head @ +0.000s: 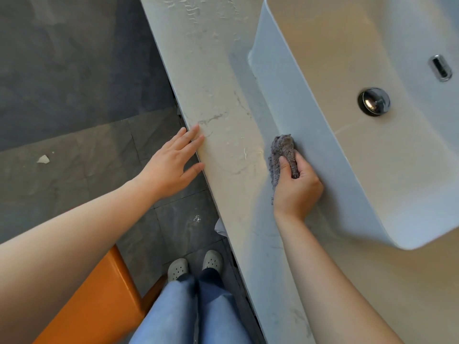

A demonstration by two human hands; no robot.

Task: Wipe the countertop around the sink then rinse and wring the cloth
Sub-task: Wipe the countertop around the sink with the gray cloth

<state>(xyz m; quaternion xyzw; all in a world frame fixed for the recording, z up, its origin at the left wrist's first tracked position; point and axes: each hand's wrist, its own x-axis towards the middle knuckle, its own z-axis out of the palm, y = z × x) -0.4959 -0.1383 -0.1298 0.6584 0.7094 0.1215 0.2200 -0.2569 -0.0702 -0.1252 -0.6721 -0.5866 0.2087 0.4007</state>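
Observation:
A pale marble countertop [218, 95] runs diagonally through the view, with wet streaks near its far end. On it stands a white vessel sink [310, 125] with a chrome drain [373, 101]. My right hand [296, 187] is shut on a crumpled grey cloth [282, 150], which is pressed where the counter meets the sink's outer wall. My left hand [173, 165] lies flat with fingers spread on the counter's front edge and holds nothing.
A chrome overflow slot [440, 67] sits in the sink's far wall. Dark grey floor tiles [74, 95] lie left of the counter, with a small white scrap [43, 159] on them. An orange stool [99, 301] stands by my legs and grey clogs [212, 260].

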